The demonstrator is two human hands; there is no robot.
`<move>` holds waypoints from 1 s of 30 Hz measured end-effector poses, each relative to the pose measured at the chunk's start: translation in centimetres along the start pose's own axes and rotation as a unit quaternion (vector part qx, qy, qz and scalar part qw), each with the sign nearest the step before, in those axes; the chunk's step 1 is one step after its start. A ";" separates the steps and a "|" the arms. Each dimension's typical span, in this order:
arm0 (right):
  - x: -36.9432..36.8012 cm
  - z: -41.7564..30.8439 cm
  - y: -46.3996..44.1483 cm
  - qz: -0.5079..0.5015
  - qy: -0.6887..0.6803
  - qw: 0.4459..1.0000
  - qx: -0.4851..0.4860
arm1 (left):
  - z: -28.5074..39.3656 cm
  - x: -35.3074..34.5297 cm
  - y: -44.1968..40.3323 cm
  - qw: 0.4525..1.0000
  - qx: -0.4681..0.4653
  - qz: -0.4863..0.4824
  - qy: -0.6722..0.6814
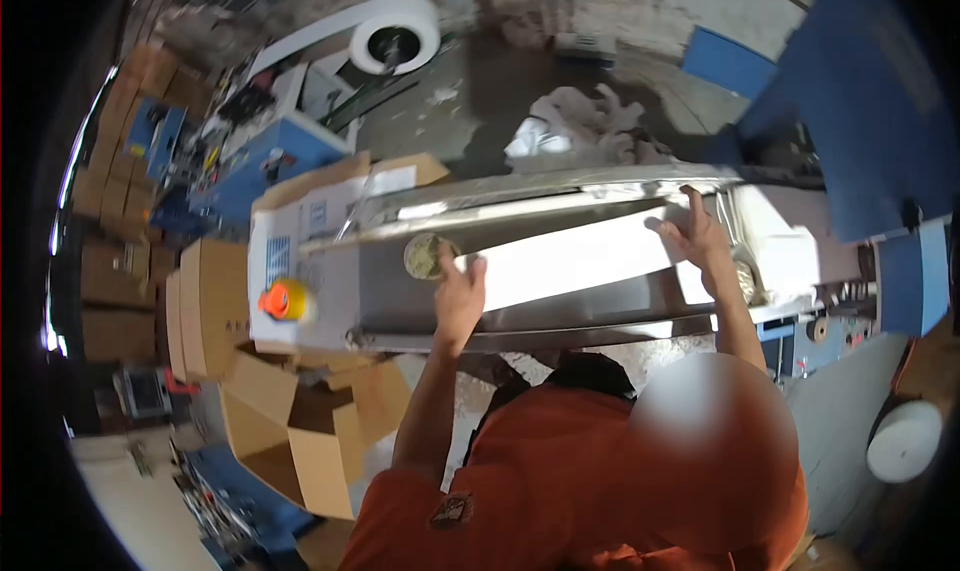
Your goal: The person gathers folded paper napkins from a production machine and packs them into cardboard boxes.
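Note:
A long, flat white strip (575, 261) spans the metal work surface between my two hands, tilted slightly up to the right. My left hand (460, 296) is at its left end, thumb on the strip and a finger reaching over a small round dish (424, 256) of pale greenish material. At the other end, my right hand (703, 239) has its thumb over the strip and a finger stretched toward the far rail. The undersides of both hands are hidden. More white material (775, 246) lies right of my right hand.
A bottle with an orange cap (285, 299) stands on cardboard at the left. Open cardboard boxes (325, 441) sit below it. A metal rail (540, 186) borders the far side. Beyond are a white roll (395, 33), crumpled white material (575, 126) and a blue machine panel (870, 101).

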State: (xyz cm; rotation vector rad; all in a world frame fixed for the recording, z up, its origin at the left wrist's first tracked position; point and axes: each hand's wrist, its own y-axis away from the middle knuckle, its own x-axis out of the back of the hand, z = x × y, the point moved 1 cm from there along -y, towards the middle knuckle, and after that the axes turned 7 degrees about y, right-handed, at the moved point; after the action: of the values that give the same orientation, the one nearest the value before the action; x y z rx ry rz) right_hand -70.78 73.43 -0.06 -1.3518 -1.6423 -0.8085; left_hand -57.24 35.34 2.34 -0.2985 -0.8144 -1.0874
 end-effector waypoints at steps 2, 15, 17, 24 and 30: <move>-1.5 -4.1 0.1 -0.121 0.108 0.986 -0.048 | -1.0 -2.3 -1.4 0.998 -0.014 -0.068 -0.008; -7.8 -29.3 4.5 0.063 -0.217 0.947 0.227 | -13.5 15.0 8.6 0.920 -0.186 0.340 0.061; -10.0 -37.1 5.0 0.035 -0.235 0.927 0.289 | -17.6 20.0 11.4 0.916 -0.127 0.378 0.043; -24.2 -68.4 15.0 -0.106 -0.282 0.829 0.471 | -36.8 39.1 23.7 0.826 -0.028 0.560 -0.057; -41.7 -93.1 30.6 -0.193 -0.349 0.714 0.576 | -49.7 53.6 34.7 0.763 0.266 0.584 -0.081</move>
State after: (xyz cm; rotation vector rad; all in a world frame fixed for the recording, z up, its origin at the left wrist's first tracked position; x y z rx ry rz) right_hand -19.35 -19.73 2.57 -0.3406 -2.3762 0.6675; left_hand 6.48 -13.58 12.50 -0.3328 -0.8357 0.3681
